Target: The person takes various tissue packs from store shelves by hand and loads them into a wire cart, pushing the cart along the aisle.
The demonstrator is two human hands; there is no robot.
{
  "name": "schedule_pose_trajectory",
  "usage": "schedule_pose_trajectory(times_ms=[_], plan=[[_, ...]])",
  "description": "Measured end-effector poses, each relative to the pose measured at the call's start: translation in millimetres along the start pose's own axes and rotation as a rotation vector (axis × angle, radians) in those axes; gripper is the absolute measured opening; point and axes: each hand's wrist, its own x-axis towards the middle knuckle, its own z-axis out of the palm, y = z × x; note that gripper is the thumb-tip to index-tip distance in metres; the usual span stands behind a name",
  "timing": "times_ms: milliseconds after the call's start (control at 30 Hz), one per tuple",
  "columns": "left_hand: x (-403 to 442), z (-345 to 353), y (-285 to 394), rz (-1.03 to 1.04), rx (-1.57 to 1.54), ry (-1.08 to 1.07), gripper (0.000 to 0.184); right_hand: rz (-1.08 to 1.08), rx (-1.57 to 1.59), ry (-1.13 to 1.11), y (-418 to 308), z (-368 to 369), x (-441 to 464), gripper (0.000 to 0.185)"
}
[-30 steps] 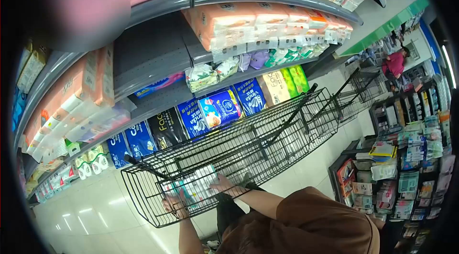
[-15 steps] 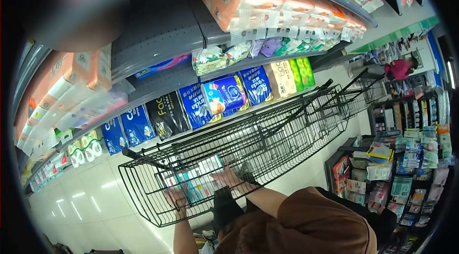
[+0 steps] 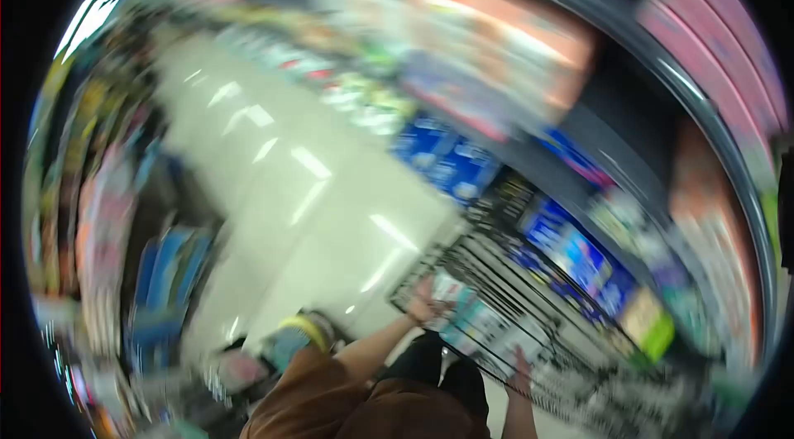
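A black wire cart [image 3: 496,261] stands in front of me, with a row of white and teal packs [image 3: 467,319] lying inside it; blur hides their print. At the left end of that row is my left hand [image 3: 424,303], its fingers apart and reaching over the end of the nearest pack. My right hand [image 3: 519,369] is by the other end of the row, beside the cart's near wires, with fingers stretched upward. Both hands look open, though motion smears them. Wires partly cover the packs.
A shelf with blue packages [image 3: 447,159] on its lowest level runs along the cart's far side. Orange tissue packs [image 3: 463,13] sit higher up. Pale tiled floor [image 3: 306,224] extends ahead and left. Displays of goods [image 3: 103,216] line the left side. A yellow-rimmed item [image 3: 302,327] lies near my left arm.
My view has swung left along the aisle, so the cart now appears lower right. Both hands stay at the packs; the right hand now appears lower, near the cart's near side.
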Motion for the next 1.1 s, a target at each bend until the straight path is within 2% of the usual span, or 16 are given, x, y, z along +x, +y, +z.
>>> schedule_pose_trajectory(times_ms=[67,100,133,300,367,400,500,533,667,733,767,867,967,1000,1067,1100], plan=[[-5.2,43.3,-57.1,-0.112,-0.228,0.009,0.079,0.094,0.113,0.028,-56.8,92.6,-33.2,0.067],[-5.4,63.1,-85.0,-0.167,-0.341,0.022,0.081,0.254,0.256,0.152,-69.2,101.4,-38.9,0.071],[-6.0,65.9,-79.2,-0.241,-0.356,-0.016,0.081,0.279,0.22,0.18,-73.2,109.9,-41.7,0.071],[-20.7,55.2,-55.9,-0.47,-0.327,-0.225,0.08,0.119,-0.187,0.056,-62.2,135.7,-41.0,0.071],[-24.4,55.2,-52.5,-0.509,-0.348,-0.298,0.08,-0.032,-0.489,-0.005,-53.5,133.0,-41.6,0.072],[-25.5,56.4,-51.5,-0.524,-0.365,-0.33,0.079,-0.155,-0.742,-0.05,-49.0,129.9,-42.4,0.072],[-31.7,57.2,-48.9,-0.567,-0.433,-0.436,0.079,-0.702,-1.643,-0.051,-44.2,123.5,-51.3,0.072],[-35.5,57.9,-46.3,-0.577,-0.466,-0.471,0.079,-0.859,-1.811,-0.049,-42.8,121.1,-54.5,0.072],[-53.9,55.1,-23.9,-0.614,-0.674,-0.603,0.078,-1.333,-2.124,0.021,-37.8,109.4,-59.3,0.072],[-64.3,57.1,-3.7,-0.616,-0.804,-0.67,0.078,-1.406,-2.122,0.033,-35.9,99.9,-62.8,0.072],[-71.2,57.2,8.9,-0.61,-0.873,-0.698,0.078,-1.397,-2.078,0.012,-33.9,93.6,-66.4,0.072],[-94.6,67.4,51.2,-0.577,-1.027,-0.766,0.077,-0.873,-1.363,-0.273,-24.4,52.8,-81.4,0.066],[-129.8,76.3,91.8,-0.604,-1.119,-0.843,0.077,-0.364,-0.638,-0.46,-28.5,2.0,-102.1,0.062],[-146.3,73.2,100.8,-0.663,-1.123,-0.903,0.074,-0.574,-1.223,-0.315,-30.5,-4.2,-121.8,0.055],[-181.5,62.0,128.5,-0.753,-1.119,-0.984,0.074,-0.492,-0.903,-0.378,-65.6,26.6,-176.9,0.055],[-195.9,70.7,134.5,-0.765,-1.102,-0.937,0.074,-0.395,-0.799,-0.368,-74.3,23.5,-192.1,0.055]])
